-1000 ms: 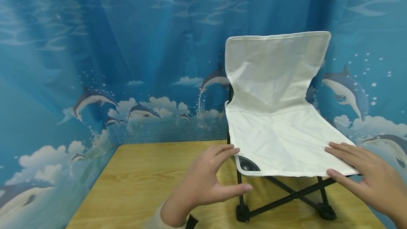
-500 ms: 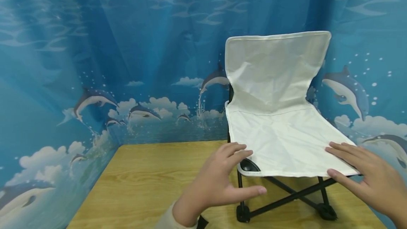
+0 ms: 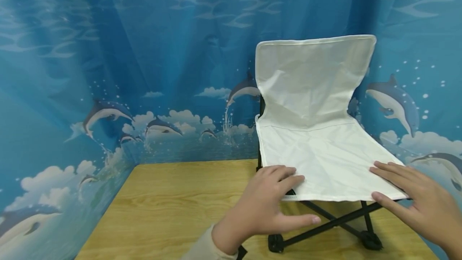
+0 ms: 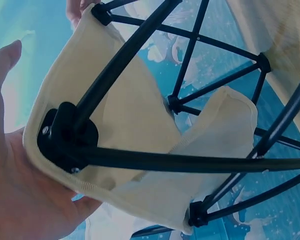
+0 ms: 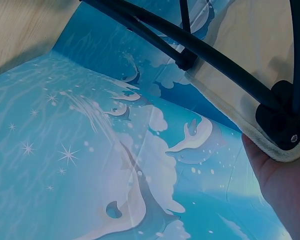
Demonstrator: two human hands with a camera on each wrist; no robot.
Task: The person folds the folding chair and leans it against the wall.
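Observation:
A small folding chair (image 3: 314, 155) with a white fabric seat and back and black legs stands at the right in the head view. My left hand (image 3: 265, 200) rests over its front left seat corner, fingers extended and thumb held out below the front edge. That corner's black patch is mostly covered by the hand. On the front right corner lies my right hand (image 3: 420, 198), its fingers flat on the fabric. From beneath, the left wrist view shows the palm (image 4: 35, 195) against the seat corner and a black bracket (image 4: 67, 137). In the right wrist view, the hand (image 5: 282, 190) touches the opposite corner.
The chair stands on a wooden tabletop (image 3: 162, 208), which extends to its left. A blue curtain (image 3: 162, 51) printed with dolphins and clouds hangs behind and at both sides. Crossed black tubes (image 3: 335, 222) run under the seat.
My left hand has slid to the right, from beside the seat's left edge onto its front left corner. The right hand and the chair have stayed in place.

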